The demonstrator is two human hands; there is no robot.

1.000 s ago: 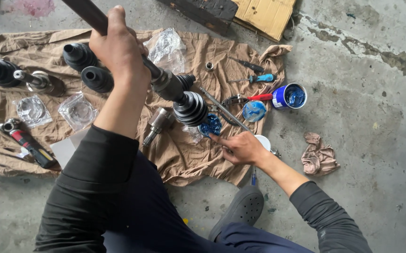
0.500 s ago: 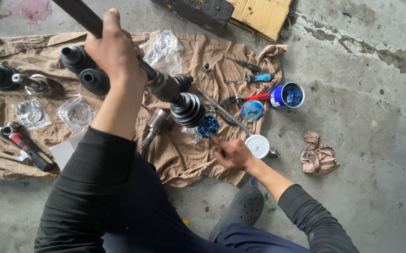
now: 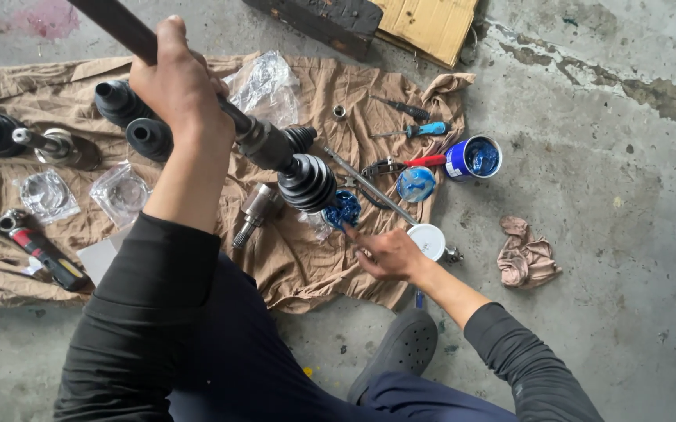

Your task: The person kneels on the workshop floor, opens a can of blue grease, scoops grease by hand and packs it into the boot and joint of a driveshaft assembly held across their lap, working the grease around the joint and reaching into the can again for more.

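Note:
My left hand [image 3: 178, 82] grips a dark drive shaft [image 3: 263, 141] and holds it tilted above a brown cloth [image 3: 291, 258]. A ribbed black rubber boot [image 3: 306, 181] sits at the shaft's lower end. Just under the boot lies a plastic bag smeared with blue grease [image 3: 343, 209]. My right hand [image 3: 388, 254] reaches toward that bag, fingers curled, fingertips touching its edge. A white round lid [image 3: 428, 240] lies right beside this hand.
An open tin of blue grease [image 3: 474, 158], a blue-smeared lid [image 3: 416, 184], screwdrivers and pliers [image 3: 400, 164] lie on the cloth's right part. Two loose boots [image 3: 131, 117], another shaft [image 3: 10, 137], bagged clamps [image 3: 119, 191] and a red-handled tool [image 3: 37, 248] lie left. A crumpled rag [image 3: 527, 254] sits on the concrete.
My right hand drew back from the blue grease bag toward me, then moved up to it again, uncovering the white lid. The shaft in my left hand barely moved.

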